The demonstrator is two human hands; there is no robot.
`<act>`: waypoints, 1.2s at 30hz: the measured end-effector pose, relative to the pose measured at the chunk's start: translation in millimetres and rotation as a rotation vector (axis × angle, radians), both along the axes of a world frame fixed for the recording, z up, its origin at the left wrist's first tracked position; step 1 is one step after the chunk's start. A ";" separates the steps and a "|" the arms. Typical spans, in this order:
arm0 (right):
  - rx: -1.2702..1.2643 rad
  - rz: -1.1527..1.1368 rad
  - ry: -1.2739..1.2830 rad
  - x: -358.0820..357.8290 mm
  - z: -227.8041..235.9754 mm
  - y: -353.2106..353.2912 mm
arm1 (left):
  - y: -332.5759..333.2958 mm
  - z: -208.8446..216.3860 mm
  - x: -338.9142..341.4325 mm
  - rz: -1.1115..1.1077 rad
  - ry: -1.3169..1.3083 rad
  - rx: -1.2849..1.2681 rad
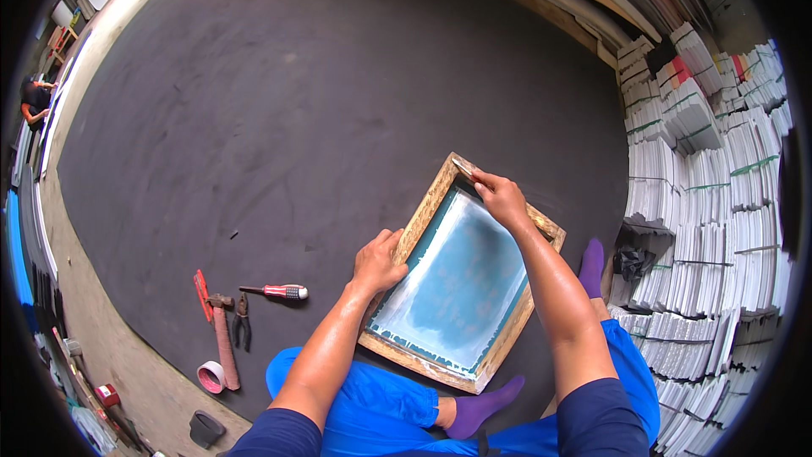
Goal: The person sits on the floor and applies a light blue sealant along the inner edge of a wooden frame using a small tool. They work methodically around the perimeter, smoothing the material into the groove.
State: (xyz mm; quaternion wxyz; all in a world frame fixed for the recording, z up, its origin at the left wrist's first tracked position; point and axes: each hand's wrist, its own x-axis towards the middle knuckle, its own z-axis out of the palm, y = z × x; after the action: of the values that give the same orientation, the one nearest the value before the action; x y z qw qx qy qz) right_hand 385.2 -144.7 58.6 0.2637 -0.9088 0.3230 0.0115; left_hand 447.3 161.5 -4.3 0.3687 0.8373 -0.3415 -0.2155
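A wooden frame [505,358] with a blue-green mesh sheet [461,279] across it rests tilted over my lap. The mesh is whitish in patches along its left and lower parts. My left hand [379,262] is closed round the frame's left side rail. At its far corner, my right hand [501,199] is closed in a pinch on a small, pale, thin piece [462,167] lying against the wood. Whether that piece is a blade or a loose strip, I cannot tell.
Left of me on the dark mat [338,76] lie a screwdriver [275,291], pliers [242,322], a hammer [225,343], a red-handled tool [203,294] and a tape roll [211,377]. Bundled paper stacks [694,203] line the right. A person [35,101] is at far left.
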 end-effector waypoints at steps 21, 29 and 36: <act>0.226 0.223 0.107 51.3 -4.6 -60.1 | -0.4 2.5 1.3 0.012 0.022 0.017; -0.042 0.117 0.063 17.1 22.4 -19.6 | 0.2 0.4 0.4 0.027 0.027 0.012; -0.107 0.027 0.053 2.5 10.5 -4.9 | -2.0 5.7 0.6 0.015 0.043 0.023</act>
State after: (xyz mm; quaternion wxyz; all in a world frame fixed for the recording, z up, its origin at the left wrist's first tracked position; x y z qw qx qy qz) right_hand 387.8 -149.6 69.1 0.2058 -0.9253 0.3177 0.0221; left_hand 447.9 159.5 1.4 0.3679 0.8392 -0.3245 -0.2347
